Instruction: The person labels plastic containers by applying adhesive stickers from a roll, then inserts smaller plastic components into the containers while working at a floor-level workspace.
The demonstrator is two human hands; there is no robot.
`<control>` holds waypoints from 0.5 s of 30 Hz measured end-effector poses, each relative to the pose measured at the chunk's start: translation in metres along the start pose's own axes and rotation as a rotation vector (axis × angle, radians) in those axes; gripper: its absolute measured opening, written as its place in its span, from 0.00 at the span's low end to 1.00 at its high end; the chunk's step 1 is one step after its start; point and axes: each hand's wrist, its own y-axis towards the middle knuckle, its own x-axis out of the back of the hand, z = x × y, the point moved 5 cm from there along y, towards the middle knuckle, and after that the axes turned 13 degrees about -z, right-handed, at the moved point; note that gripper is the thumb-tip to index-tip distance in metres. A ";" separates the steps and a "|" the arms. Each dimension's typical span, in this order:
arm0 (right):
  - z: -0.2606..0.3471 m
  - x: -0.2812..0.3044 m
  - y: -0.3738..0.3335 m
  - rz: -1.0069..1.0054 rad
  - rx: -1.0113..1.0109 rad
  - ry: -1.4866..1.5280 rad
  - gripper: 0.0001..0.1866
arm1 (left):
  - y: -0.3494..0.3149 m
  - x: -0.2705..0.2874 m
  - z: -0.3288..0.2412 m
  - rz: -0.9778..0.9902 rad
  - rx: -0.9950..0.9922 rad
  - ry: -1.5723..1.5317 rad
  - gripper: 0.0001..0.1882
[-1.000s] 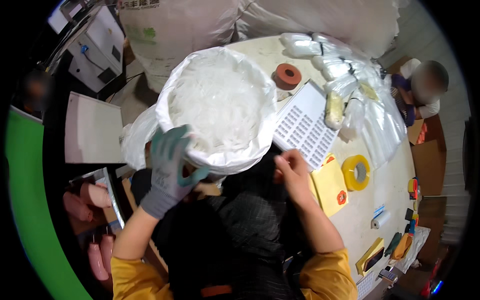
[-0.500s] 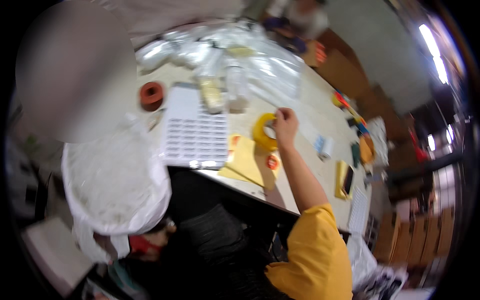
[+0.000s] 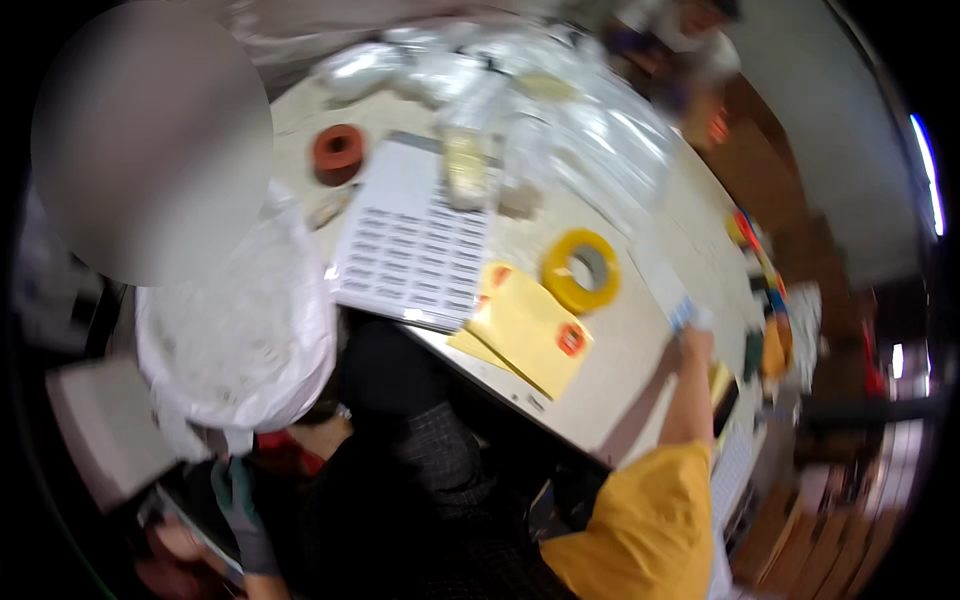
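My right hand (image 3: 697, 342), at the end of a yellow-sleeved arm, has its fingers closed at a small white-and-blue roll (image 3: 701, 318) on the table's right part; motion blur softens the fingertips. A roll of yellow packing tape (image 3: 604, 294) lies flat to the left of that hand. Beside the tape are yellow paper sheets (image 3: 520, 330) with red-orange round marks. My left hand (image 3: 240, 505), in a grey-green glove, is low on the left below the white bag (image 3: 315, 375), its fingers stretched out and apart, with nothing visible in them.
Left of the yellow sheets lies a sheet of printed labels (image 3: 405, 260) on a board. A reddish-brown roll (image 3: 338, 165) stands beyond it. Clear plastic bags (image 3: 610, 140) cover the far table edge. Coloured tools (image 3: 775, 320) line the right side. A blurred person (image 3: 690, 45) is beyond.
My right hand has let go of the yellow tape roll and moved right to the white-and-blue roll. My gloved left hand has come up into fuller view. The whole view has shifted.
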 end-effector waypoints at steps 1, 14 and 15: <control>-0.003 -0.012 0.009 0.062 -0.015 -0.048 0.33 | 0.002 -0.001 0.002 -0.103 0.002 0.307 0.20; 0.272 0.351 -0.240 0.970 1.058 0.588 0.30 | -0.104 -0.206 -0.127 0.055 -0.799 0.656 0.29; 0.293 0.362 -0.289 1.153 1.235 0.550 0.31 | -0.120 -0.230 -0.153 0.141 -1.040 0.780 0.31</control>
